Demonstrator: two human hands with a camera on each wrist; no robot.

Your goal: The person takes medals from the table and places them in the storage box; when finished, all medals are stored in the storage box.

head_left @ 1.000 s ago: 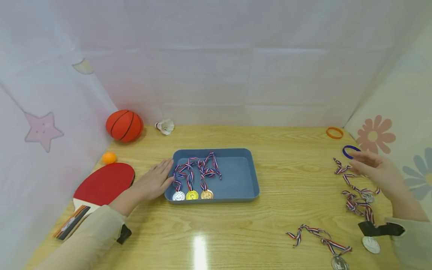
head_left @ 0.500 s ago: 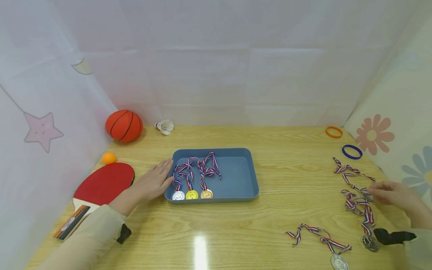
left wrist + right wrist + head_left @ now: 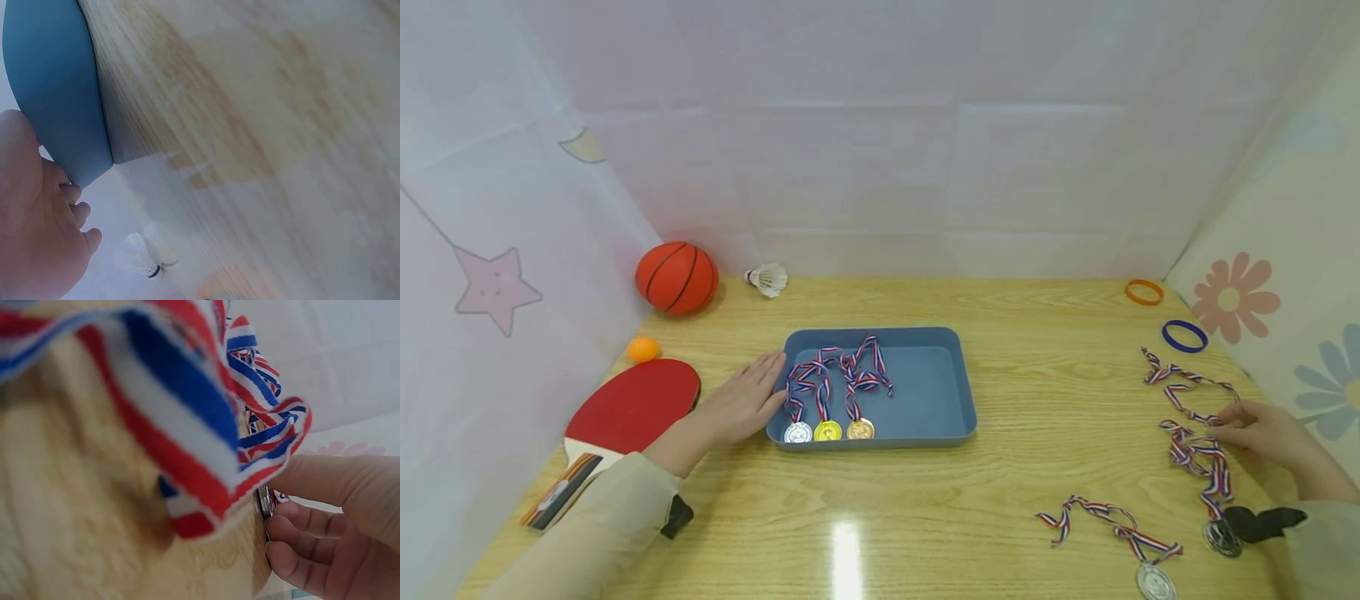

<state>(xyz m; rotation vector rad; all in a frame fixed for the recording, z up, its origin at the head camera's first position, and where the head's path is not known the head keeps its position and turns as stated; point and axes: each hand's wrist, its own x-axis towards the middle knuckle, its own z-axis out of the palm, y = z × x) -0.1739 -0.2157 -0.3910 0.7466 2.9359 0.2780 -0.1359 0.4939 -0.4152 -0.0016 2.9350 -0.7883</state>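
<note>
Straight-fingered left hand against tray edge — right hand, medal in pinch — wide table between

The left arm enters from the lower left, sleeved to just short of the wrist. The left hand slants forward, its back in view, fingers straight and together (the thumb sits a little apart). The right arm enters from the lower right. The right hand points leftward, its thumb and fingers pinching, the lower ones curled in beneath.
</note>
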